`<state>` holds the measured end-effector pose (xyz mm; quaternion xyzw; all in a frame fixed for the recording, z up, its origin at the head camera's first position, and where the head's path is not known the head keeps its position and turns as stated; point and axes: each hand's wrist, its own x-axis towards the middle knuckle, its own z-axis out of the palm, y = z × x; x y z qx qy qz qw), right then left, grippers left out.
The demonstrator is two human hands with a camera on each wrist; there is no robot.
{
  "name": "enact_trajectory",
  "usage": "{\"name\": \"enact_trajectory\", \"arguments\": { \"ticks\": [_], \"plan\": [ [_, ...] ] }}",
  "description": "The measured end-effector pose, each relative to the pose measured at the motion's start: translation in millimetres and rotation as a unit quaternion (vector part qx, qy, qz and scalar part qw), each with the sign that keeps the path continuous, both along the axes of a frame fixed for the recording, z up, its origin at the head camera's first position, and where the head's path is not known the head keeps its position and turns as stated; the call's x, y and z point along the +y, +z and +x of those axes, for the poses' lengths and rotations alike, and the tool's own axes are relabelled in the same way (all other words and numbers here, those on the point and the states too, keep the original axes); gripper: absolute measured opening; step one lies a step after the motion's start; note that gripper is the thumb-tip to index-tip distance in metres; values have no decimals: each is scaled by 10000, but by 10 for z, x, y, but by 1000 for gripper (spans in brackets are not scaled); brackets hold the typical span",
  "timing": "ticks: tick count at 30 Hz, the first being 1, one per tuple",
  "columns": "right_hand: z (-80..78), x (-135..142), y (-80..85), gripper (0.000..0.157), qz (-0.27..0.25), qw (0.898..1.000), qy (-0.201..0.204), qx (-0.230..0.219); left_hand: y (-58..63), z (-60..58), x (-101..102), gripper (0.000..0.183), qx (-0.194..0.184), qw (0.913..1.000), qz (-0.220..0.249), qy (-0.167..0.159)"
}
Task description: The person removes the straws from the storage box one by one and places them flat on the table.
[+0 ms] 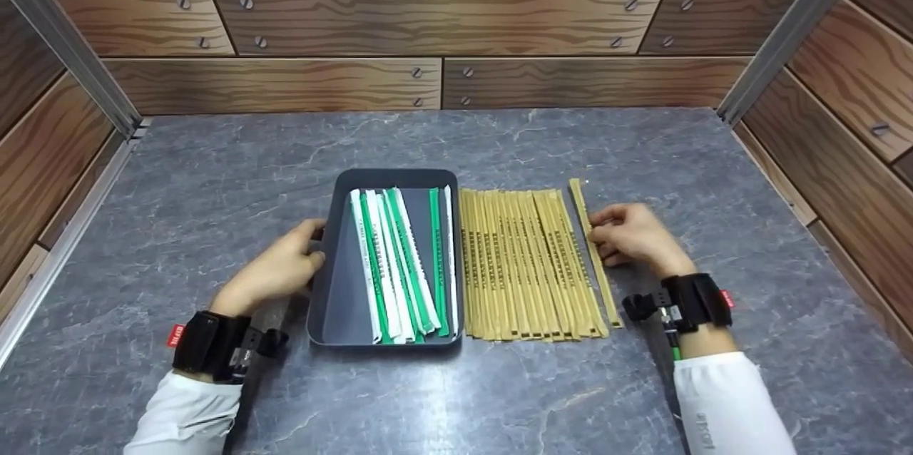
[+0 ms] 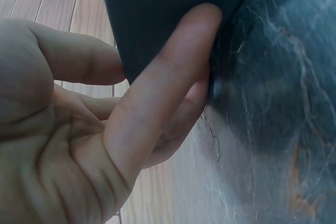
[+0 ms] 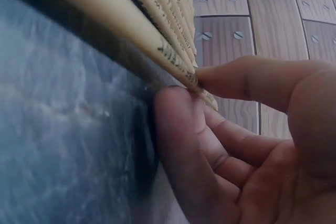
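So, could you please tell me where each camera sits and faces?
Head: worn on the head, facing forward and down at the tray and gold packets; left hand, right hand and sleeves show.
Left wrist: on that wrist, facing the tray's side; only left hand shows.
Right wrist: on that wrist, facing the outermost packet; only right hand shows, fingers pinching it.
Head and left wrist share the tray and left hand.

- Head view bright, fairly sharp.
- White glare on the tabletop [image 1: 435, 398] between left hand [image 1: 279, 266] and right hand [image 1: 637, 237], bodyward.
- Wrist views dimmer, softer; tabletop beside right hand blurred.
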<state>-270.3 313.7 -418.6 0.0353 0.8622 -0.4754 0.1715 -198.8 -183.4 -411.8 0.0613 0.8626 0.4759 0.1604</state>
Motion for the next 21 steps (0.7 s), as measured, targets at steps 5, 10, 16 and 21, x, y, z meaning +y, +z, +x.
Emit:
{"name": "enact_trajectory", "arguments": {
  "ticks": [5, 10, 16, 21],
  "plan": [
    [31, -28, 34, 50, 202, 9996, 212, 2, 4, 1, 3, 59, -12, 10000, -14, 6],
    [46, -56, 50, 52, 402, 9985, 361, 123, 19, 12, 6, 59, -44, 10000, -39, 4],
    [50, -97, 53, 52, 393, 9986, 346, 43, 15, 10, 8, 59, 7, 10000, -37, -19],
    [40, -125, 43, 52, 454, 9982, 388, 111, -4, 4, 7, 57, 142, 9999, 36, -78]
  ]
}}
